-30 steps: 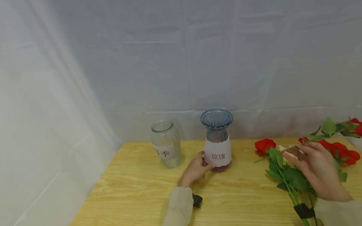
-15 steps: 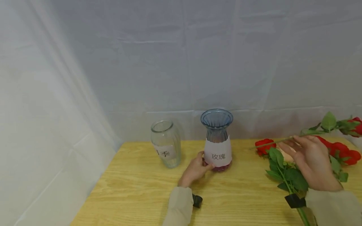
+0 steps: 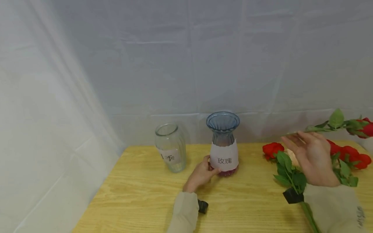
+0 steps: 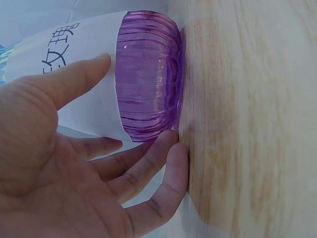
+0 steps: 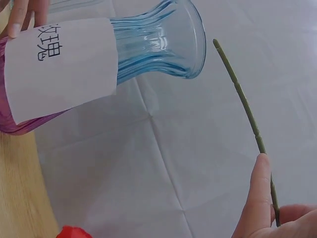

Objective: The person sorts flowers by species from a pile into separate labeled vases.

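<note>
A glass vase [image 3: 223,142], blue at the flared top and purple at the base, stands upright on the table with a white paper label round its middle. My left hand [image 3: 201,174] holds it low down, thumb [image 4: 84,74] across the label and fingers against the far side and base. To the right, my right hand [image 3: 316,158] pinches the green stem [image 5: 246,104] of a red rose [image 3: 365,127]. Its bare stem end points left toward the vase, a short way off the rim in the right wrist view, while the bloom hangs out to the right.
A clear glass vase [image 3: 172,149] with a paper label stands left of the blue-purple one. Several red roses [image 3: 349,157], a pale flower [image 3: 291,158] and leafy stems [image 3: 287,168] lie on the wooden table [image 3: 140,194] at the right. A white cloth [image 3: 145,64] hangs behind.
My right hand has moved up and to the left, raising the rose off the other flowers and carrying its stem toward the vase. The left hand and both vases have stayed put.
</note>
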`<state>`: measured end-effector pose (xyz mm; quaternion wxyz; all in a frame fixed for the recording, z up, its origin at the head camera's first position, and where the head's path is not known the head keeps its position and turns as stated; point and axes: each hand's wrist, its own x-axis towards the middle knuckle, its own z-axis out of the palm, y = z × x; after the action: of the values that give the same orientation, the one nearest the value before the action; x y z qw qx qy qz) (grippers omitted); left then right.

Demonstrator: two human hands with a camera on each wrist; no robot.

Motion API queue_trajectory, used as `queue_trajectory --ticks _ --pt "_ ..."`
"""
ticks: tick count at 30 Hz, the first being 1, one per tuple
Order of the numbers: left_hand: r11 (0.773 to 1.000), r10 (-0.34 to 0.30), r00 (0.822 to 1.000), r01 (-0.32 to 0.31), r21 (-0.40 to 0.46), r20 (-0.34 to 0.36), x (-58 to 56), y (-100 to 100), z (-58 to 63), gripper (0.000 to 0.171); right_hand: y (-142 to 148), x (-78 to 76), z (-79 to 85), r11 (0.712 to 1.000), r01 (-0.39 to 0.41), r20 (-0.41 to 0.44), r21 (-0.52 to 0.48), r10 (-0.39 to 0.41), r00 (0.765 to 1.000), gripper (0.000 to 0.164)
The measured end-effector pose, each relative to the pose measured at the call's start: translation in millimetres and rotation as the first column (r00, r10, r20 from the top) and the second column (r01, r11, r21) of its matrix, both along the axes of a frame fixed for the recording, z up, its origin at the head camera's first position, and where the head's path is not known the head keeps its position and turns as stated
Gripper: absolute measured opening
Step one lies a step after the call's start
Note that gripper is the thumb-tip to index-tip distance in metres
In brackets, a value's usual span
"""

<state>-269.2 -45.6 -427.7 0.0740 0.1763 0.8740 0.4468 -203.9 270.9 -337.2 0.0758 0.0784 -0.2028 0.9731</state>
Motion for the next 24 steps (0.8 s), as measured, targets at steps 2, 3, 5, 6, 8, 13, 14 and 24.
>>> queue_trajectory --ticks 2,3,5,6,8,13,14,24 --pt "1.0 -0.001 1.0 0.001 0.004 -0.001 0.2 0 -0.4 0.07 -3 -1.4 1.6 1.0 0.021 0.007 0.02 -0.021 1.0 0.036" --pt "1.0 -0.002 1.0 0.002 0.004 -0.004 0.3 0 -0.2 0.07 -5 -1.9 2.6 0.999 0.028 0.002 0.023 -0.028 1.0 0.036" --pt "1.0 -0.002 1.0 0.002 0.004 -0.005 0.3 0 -0.4 0.07 -8 -3.1 4.4 0.999 0.037 0.004 0.025 -0.038 0.999 0.037" --pt "1.0 -0.002 1.0 0.002 0.004 -0.007 0.0 0 -0.5 0.07 -9 -4.3 5.6 0.999 0.042 0.007 0.026 -0.042 0.999 0.037" --pt "1.0 -0.002 1.0 0.002 0.003 -0.01 0.5 0 0.2 0.069 -11 -6.2 8.0 0.999 0.049 0.028 0.022 -0.049 0.998 0.036" --pt "1.0 -0.001 1.0 0.001 0.006 -0.004 1.7 0 1.0 0.069 -16 -11.9 12.5 0.998 0.05 0.057 -0.028 -0.048 0.997 0.029" --pt "1.0 -0.002 1.0 0.002 0.006 -0.004 1.9 0 1.2 0.069 -18 -13.3 13.3 0.998 0.053 0.056 -0.03 -0.051 0.997 0.028" --pt "1.0 -0.001 1.0 0.001 0.015 -0.004 4.7 0 4.3 0.069 -30 -23.3 20.5 0.994 0.076 0.128 -0.073 -0.066 0.99 0.01"
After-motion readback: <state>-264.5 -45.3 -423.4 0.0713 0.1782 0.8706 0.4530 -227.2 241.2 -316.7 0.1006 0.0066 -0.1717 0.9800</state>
